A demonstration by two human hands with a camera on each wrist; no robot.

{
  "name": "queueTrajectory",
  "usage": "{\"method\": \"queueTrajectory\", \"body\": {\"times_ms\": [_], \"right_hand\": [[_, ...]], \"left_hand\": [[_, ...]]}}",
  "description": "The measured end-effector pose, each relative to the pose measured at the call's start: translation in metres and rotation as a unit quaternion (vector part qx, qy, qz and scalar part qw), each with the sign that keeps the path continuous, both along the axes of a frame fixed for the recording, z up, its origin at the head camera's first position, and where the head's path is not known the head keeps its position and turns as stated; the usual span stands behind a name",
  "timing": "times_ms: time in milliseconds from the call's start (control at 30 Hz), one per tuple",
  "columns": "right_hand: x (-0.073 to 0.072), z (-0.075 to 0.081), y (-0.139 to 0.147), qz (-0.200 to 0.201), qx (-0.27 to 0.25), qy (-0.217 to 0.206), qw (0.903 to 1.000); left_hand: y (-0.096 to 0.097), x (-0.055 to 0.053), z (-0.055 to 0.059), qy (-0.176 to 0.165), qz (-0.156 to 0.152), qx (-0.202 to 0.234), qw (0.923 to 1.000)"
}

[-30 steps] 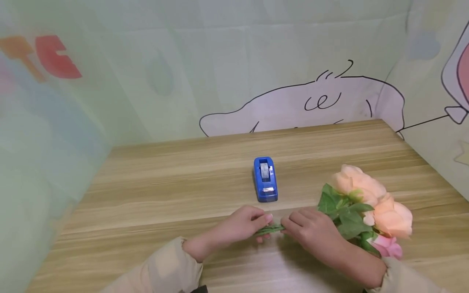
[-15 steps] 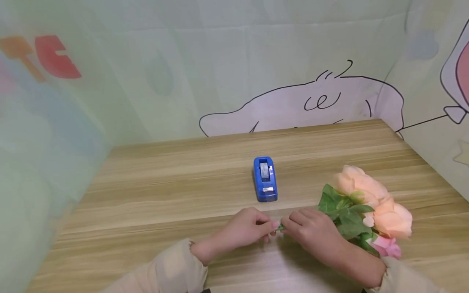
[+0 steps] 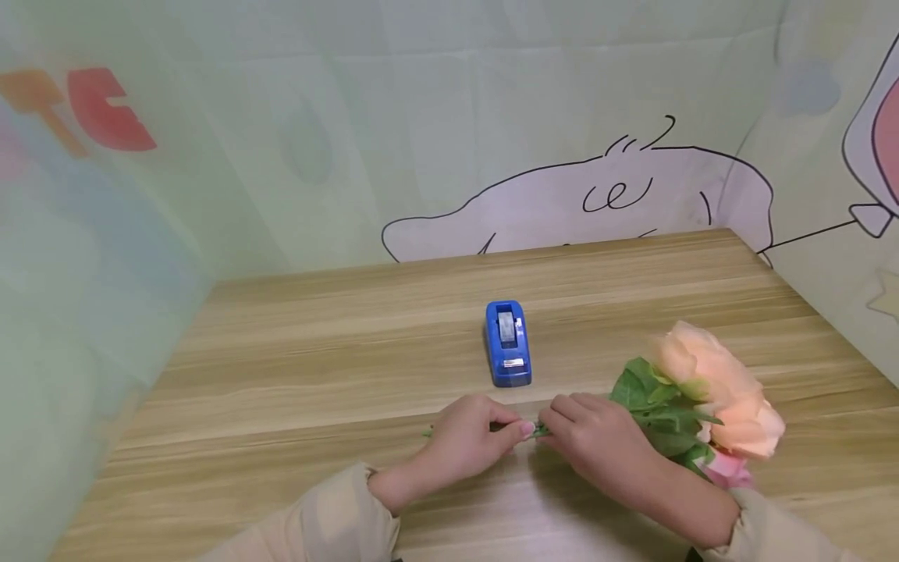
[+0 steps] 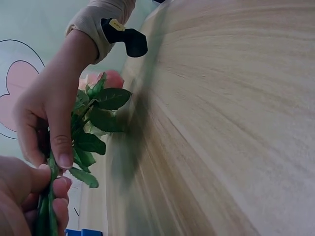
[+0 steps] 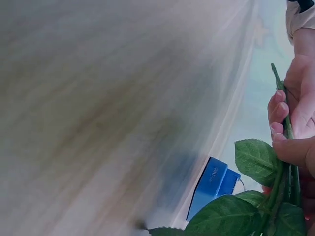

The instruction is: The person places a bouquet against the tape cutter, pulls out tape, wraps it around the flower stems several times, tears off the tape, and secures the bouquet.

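Observation:
A bunch of flowers with peach blooms [image 3: 723, 390], one pink bloom [image 3: 726, 468] and green leaves [image 3: 635, 384] lies at the right in the head view. My right hand [image 3: 600, 449] grips its green stems just below the leaves. Close beside it, my left hand [image 3: 470, 437] pinches the same stems between thumb and fingers. A stem end [image 3: 428, 431] pokes out left of the left hand. In the left wrist view the stems [image 4: 47, 211] run through the left hand's fingers. The right wrist view shows the thumb [image 5: 293, 150] lying across the stems.
A blue tape dispenser [image 3: 509, 347] with a roll of clear tape stands on the wooden table [image 3: 337, 336] just beyond the hands. A printed cloth backdrop [image 3: 295, 156] encloses the table's back and sides.
My left hand has slid right along the stems, close to the right hand. The blooms have turned a little and shifted slightly. A stem end now shows left of the left hand.

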State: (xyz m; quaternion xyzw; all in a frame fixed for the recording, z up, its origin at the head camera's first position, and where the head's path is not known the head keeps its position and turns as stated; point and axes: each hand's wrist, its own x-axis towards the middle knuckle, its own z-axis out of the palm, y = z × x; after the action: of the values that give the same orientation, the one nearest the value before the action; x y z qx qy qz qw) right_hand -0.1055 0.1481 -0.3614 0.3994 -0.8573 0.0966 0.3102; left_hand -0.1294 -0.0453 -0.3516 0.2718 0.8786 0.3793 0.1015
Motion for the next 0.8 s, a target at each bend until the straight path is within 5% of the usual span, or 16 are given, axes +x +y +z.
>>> {"method": "queueTrajectory", "body": {"times_ms": [400,800], "right_hand": [[-0.0018,0.0060,-0.0011,-0.007,0.036,-0.084,0.9958],[-0.0062,0.0042,-0.0004,0.023,0.021,-0.022,0.9993]], "left_hand": [[0.0008,0.0008,-0.0036,0.029,0.014,-0.002,0.9995],[0.0009,0.0008,-0.0012,-0.033,0.042,0.003,0.9985]]}}
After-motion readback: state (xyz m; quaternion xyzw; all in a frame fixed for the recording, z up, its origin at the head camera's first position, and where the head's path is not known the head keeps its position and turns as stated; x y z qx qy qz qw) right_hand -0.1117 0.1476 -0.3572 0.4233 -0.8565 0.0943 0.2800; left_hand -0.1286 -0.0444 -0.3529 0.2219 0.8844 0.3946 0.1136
